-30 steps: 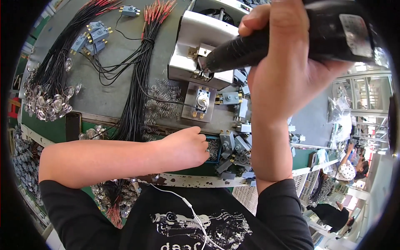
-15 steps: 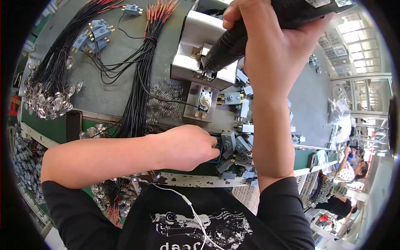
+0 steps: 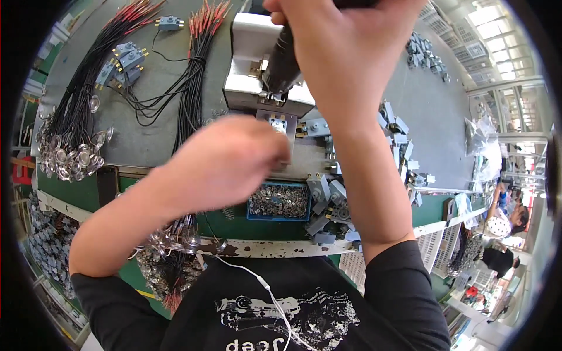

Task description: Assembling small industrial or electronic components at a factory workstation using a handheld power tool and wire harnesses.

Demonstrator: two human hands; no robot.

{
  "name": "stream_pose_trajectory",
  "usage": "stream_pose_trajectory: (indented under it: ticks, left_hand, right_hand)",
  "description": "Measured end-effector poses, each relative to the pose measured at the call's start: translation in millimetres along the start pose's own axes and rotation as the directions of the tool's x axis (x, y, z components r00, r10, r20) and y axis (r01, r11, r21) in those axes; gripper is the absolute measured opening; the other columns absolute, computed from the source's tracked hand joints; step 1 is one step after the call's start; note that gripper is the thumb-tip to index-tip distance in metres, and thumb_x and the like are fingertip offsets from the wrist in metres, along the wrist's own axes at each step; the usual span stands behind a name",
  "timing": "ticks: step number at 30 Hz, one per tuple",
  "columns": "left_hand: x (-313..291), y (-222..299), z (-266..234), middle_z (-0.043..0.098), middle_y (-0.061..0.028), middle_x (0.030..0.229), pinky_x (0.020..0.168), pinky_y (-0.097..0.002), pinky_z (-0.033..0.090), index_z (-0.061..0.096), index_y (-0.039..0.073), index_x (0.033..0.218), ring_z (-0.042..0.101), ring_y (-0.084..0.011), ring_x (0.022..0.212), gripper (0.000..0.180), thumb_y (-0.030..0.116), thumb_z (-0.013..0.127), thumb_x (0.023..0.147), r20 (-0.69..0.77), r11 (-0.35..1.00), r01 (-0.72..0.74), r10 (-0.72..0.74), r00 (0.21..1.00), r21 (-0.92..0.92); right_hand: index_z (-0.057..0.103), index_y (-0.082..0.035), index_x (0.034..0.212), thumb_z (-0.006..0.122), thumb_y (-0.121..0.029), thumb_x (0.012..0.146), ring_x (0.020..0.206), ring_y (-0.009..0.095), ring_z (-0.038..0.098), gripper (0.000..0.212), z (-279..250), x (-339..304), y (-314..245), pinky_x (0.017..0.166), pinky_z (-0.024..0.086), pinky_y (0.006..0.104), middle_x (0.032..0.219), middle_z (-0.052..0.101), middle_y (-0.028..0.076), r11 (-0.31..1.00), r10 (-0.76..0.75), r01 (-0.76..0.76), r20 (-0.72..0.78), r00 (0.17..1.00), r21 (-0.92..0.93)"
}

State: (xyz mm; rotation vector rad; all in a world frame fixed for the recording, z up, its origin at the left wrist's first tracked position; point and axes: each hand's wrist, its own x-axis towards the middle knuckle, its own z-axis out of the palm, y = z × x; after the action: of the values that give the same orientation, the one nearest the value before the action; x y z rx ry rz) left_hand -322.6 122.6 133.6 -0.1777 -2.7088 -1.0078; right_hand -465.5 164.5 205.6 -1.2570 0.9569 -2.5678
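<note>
My right hand (image 3: 351,58) is wrapped round a black power screwdriver (image 3: 282,65), its nose pointing down at a white and metal stand (image 3: 243,79). In front of that stand is a small metal block (image 3: 288,120) carrying a part with a round silver disc (image 3: 277,125), partly hidden. My left hand (image 3: 234,155), blurred, hovers over the block's left side with fingers bent together; whatever they pinch is too small to see. Nearer to me, a blue tray (image 3: 278,219) holds many tiny metal pieces. Grey switch-like units (image 3: 317,127) with brass terminals lie to the right.
Bundles of black wires (image 3: 188,99) with red ends lie at the left, one tipped with silver discs (image 3: 73,155). More grey units (image 3: 336,205) sit by the tray and under my right forearm. Another group (image 3: 424,54) lies far right. People are in the background.
My left hand has left the blue tray and moved up and forward to the metal block, uncovering the tray. My right hand still holds the screwdriver; the whole view has shifted slightly.
</note>
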Motion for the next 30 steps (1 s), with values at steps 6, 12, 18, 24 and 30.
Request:
stream_pose_trajectory:
  ticks: [6,12,18,24,30]
  left_hand:
    - [1,-22,6,0.067,-0.0071,0.089,0.087,-0.0398,0.050,0.067,0.007,0.092,0.064,-0.0274,0.092,0.013,0.006,0.075,0.082,-0.052,0.978,0.118,-0.111,0.992,0.171]
    - [-4,-26,22,0.063,-0.0043,0.089,0.083,-0.0409,0.048,0.063,0.010,0.088,0.061,-0.0271,0.090,0.015,0.017,0.076,0.084,-0.093,0.974,0.061,-0.042,0.995,0.218]
    - [-3,-28,28,0.063,-0.0053,0.087,0.083,-0.0419,0.048,0.060,0.009,0.092,0.062,-0.0284,0.091,0.021,0.022,0.076,0.085,-0.118,0.969,0.126,-0.102,0.988,0.214]
    - [-3,-25,29,0.065,-0.0054,0.090,0.083,-0.0420,0.049,0.057,0.009,0.098,0.064,-0.0284,0.093,0.027,0.023,0.077,0.086,-0.115,0.966,0.150,-0.128,0.985,0.213]
    - [-2,-26,29,0.065,-0.0054,0.091,0.082,-0.0420,0.049,0.056,0.009,0.101,0.064,-0.0285,0.094,0.029,0.022,0.077,0.086,-0.123,0.968,0.145,-0.122,0.985,0.205]
  right_hand:
    - [0.047,0.000,0.131,0.073,0.002,0.088,0.071,0.011,0.066,0.051,-14,-6,-5,0.061,0.054,0.0250,0.088,0.065,0.005,0.966,0.074,-0.046,0.101,0.992,-0.255]
    - [0.049,0.001,0.129,0.074,0.002,0.088,0.070,0.011,0.066,0.048,-39,-31,-46,0.061,0.054,0.0248,0.087,0.066,0.005,0.942,0.190,-0.151,0.106,0.976,-0.299]
    - [0.052,0.002,0.126,0.074,0.002,0.087,0.069,0.011,0.065,0.044,-32,-48,-51,0.060,0.053,0.0245,0.086,0.066,0.005,0.926,0.240,-0.194,0.106,0.965,-0.323]
    - [0.054,0.002,0.123,0.074,0.002,0.087,0.068,0.011,0.065,0.041,-31,-48,-48,0.060,0.053,0.0243,0.085,0.067,0.006,0.917,0.275,-0.224,0.120,0.954,-0.329]
    - [0.056,0.003,0.121,0.074,0.002,0.087,0.068,0.010,0.065,0.038,-31,-46,-48,0.060,0.053,0.0240,0.084,0.067,0.006,0.905,0.311,-0.251,0.131,0.941,-0.344]
